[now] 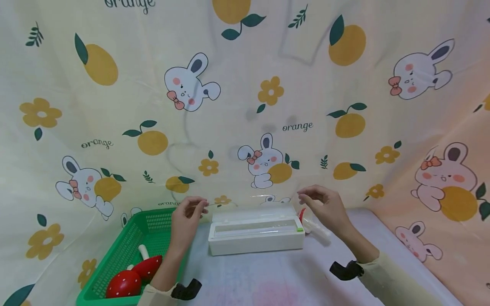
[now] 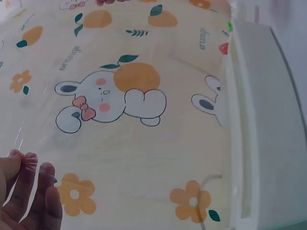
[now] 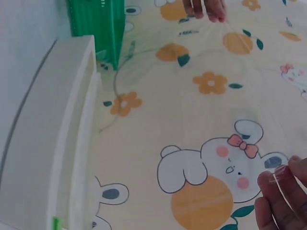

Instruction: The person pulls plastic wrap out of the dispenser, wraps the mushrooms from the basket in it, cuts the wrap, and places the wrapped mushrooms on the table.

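A long white cling film dispenser box lies on the table, its lid raised at the back. Above and behind it, my left hand pinches one corner of a sheet of clear cling film between thumb and fingertips. My right hand, at about the same height, pinches the other corner. The see-through sheet stretches between both hands and down towards the box; mostly creases and glints at the fingertips show it. In the right wrist view, the film gathers into folds below the far left hand.
Left of the box stands a green plastic basket holding red, white-spotted mushroom-like toys under my left forearm. A pale object with a red rim lies by the box's right end. Behind hangs a printed cloth with rabbits and oranges.
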A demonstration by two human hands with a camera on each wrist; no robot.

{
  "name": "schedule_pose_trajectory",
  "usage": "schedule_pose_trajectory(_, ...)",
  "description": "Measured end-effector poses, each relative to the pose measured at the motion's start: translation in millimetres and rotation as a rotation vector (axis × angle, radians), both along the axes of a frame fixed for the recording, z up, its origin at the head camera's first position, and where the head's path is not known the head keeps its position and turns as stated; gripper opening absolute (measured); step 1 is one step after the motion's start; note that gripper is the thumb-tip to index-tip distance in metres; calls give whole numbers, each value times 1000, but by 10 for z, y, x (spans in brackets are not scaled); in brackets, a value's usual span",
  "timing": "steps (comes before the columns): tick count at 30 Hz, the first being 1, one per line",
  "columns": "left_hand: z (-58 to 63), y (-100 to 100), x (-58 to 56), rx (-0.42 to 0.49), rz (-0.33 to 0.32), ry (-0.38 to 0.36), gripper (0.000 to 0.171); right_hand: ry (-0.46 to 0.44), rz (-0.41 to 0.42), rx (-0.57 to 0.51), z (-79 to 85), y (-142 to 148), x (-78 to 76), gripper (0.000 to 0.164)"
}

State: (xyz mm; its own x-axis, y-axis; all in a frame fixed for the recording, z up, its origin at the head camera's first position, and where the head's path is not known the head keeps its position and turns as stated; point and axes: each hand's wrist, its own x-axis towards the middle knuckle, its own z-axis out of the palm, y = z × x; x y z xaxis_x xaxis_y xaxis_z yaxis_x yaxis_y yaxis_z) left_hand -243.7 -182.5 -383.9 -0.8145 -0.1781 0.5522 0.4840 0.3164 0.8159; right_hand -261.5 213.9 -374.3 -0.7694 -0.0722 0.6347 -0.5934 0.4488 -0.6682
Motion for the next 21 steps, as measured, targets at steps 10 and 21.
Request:
schedule_pose_trajectory(10, -194, -50, 289, -53, -14, -55, 10, 54, 110, -15, -238, 134, 281, 16)
schedule_pose_trajectory(21, -399, -26, 646, -81, -34, -230, 10, -34, 270, -60, -541, 224, 599, 18)
